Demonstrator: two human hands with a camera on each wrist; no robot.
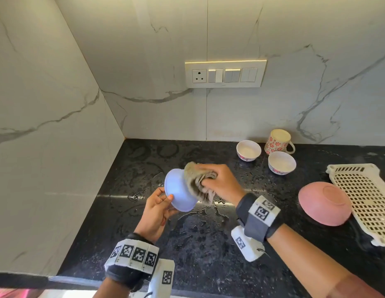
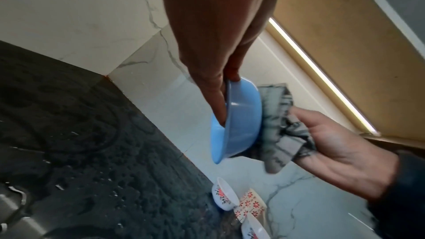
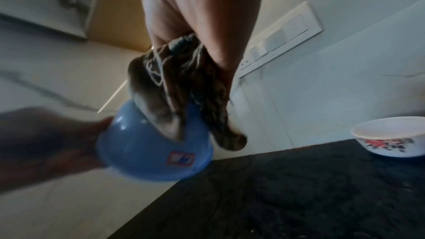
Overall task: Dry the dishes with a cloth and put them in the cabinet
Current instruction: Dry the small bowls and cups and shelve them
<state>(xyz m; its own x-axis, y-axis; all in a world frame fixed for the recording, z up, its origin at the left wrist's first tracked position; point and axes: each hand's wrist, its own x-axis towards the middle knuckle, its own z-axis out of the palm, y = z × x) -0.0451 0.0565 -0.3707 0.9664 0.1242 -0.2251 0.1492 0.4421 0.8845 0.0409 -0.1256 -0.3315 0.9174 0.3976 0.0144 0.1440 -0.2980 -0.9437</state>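
Only the right wrist view shows a blurred, perhaps printed label (image 3: 181, 159) on the held blue bowl (image 3: 147, 154).

Counted: one blue bowl (image 1: 179, 191), one striped cloth (image 1: 198, 183), two white floral bowls (image 1: 248, 150) (image 1: 281, 162) and one floral mug (image 1: 277, 141) near the counter's (image 1: 144, 160) back edge, one pink bowl (image 1: 323, 204), one perforated tray (image 1: 363, 198) toward its right edge

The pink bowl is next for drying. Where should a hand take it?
The pink bowl lies upside down beside the white perforated tray. Come from above on its left, away from the tray, and curl fingers under the rim, thumb on the domed wall.
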